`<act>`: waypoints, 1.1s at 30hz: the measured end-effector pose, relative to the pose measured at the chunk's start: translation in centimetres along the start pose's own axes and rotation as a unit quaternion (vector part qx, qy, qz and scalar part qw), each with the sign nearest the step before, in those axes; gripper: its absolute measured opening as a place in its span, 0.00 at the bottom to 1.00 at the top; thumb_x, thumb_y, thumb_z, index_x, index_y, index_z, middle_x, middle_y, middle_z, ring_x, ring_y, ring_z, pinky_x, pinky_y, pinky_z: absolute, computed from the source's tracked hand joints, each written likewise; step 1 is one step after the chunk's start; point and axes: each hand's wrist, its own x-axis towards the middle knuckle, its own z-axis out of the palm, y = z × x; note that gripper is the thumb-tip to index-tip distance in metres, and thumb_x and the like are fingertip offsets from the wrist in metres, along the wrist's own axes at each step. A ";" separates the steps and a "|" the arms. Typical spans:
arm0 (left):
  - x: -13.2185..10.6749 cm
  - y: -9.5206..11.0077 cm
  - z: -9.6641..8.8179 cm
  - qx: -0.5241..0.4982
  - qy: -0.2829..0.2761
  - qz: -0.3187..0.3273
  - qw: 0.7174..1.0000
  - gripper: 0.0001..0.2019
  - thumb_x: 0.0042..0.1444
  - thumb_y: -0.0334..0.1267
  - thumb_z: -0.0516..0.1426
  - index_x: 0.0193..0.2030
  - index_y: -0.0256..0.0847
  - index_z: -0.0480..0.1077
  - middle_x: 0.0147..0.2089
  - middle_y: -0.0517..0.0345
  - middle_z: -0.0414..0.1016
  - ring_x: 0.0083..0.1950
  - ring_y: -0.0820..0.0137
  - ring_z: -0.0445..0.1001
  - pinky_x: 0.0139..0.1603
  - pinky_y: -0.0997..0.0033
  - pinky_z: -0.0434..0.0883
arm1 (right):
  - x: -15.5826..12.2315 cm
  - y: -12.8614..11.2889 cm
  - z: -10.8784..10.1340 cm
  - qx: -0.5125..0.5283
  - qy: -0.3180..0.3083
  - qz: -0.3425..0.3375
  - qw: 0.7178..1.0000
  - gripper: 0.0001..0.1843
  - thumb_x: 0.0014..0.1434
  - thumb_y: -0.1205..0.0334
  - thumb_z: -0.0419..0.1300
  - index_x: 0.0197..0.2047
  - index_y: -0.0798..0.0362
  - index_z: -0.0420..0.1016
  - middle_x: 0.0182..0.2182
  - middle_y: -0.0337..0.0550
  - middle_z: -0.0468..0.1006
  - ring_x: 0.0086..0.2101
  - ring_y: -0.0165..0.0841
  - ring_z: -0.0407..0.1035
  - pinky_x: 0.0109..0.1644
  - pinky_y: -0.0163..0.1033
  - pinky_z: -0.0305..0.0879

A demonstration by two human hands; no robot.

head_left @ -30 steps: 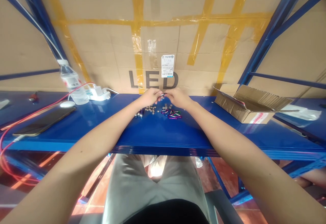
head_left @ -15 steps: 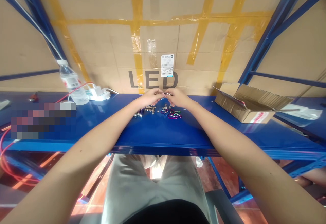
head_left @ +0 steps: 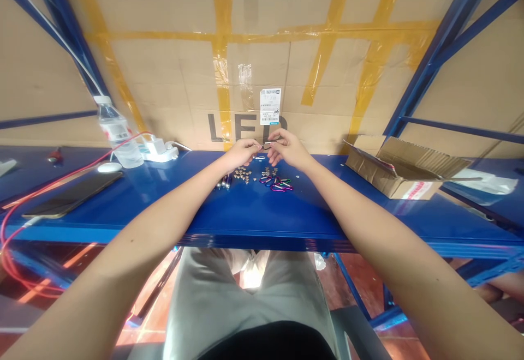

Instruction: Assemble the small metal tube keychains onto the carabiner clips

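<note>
My right hand (head_left: 290, 148) pinches a small dark, silver-edged clip (head_left: 267, 145) that looks like a carabiner, its other fingers loosely curled below. Close by on the left, my left hand (head_left: 243, 154) has thumb and forefinger pressed together at the clip's near end; any small part between them is too tiny to name. Just under the hands lies a shiny silver piece (head_left: 259, 157). Nearer me are colourful carabiners (head_left: 280, 184), small metal fittings (head_left: 266, 174), a scatter of gold-coloured bits (head_left: 242, 174) and dark shiny tubes (head_left: 224, 181), partly behind my left wrist.
On the blue shelf (head_left: 262, 213), a phone (head_left: 71, 193) with a red cable, a water bottle (head_left: 118, 136) and a white power strip (head_left: 161, 153) stand left. At right are an open carton (head_left: 401, 172) and a plastic bag (head_left: 487, 181). A large cardboard box (head_left: 176, 87) rises behind.
My right hand has lifted slightly and turned, its fingers spreading, so the clip shows more. My left hand has hardly moved. The silver piece below the hands has come into sight.
</note>
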 end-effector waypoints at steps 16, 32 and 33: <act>0.5 -0.6 1.3 0.010 0.027 0.039 0.999 0.10 0.66 0.33 0.55 0.33 0.37 0.73 0.19 0.66 0.61 0.20 0.76 0.58 0.23 0.74 0.56 | 0.4 0.3 0.2 -0.059 0.031 0.008 0.998 0.08 0.69 0.65 0.59 0.35 0.51 0.67 0.16 0.32 0.68 0.14 0.27 0.64 0.14 0.30 0.63; 0.6 -0.7 1.7 -0.066 0.073 0.036 0.995 0.06 0.63 0.32 0.56 0.34 0.37 0.72 0.19 0.67 0.59 0.20 0.77 0.57 0.23 0.75 0.56 | 0.0 -0.7 1.6 -0.112 0.045 0.080 0.989 0.08 0.68 0.69 0.58 0.37 0.50 0.64 0.20 0.34 0.71 0.17 0.26 0.61 0.18 0.30 0.56; 0.6 -0.8 1.6 -0.085 0.072 0.031 0.993 0.06 0.62 0.31 0.56 0.33 0.37 0.72 0.20 0.67 0.58 0.20 0.77 0.57 0.23 0.75 0.56 | 0.0 -0.5 1.5 -0.121 0.039 0.080 0.989 0.08 0.68 0.70 0.57 0.38 0.50 0.64 0.21 0.34 0.71 0.18 0.26 0.62 0.19 0.30 0.56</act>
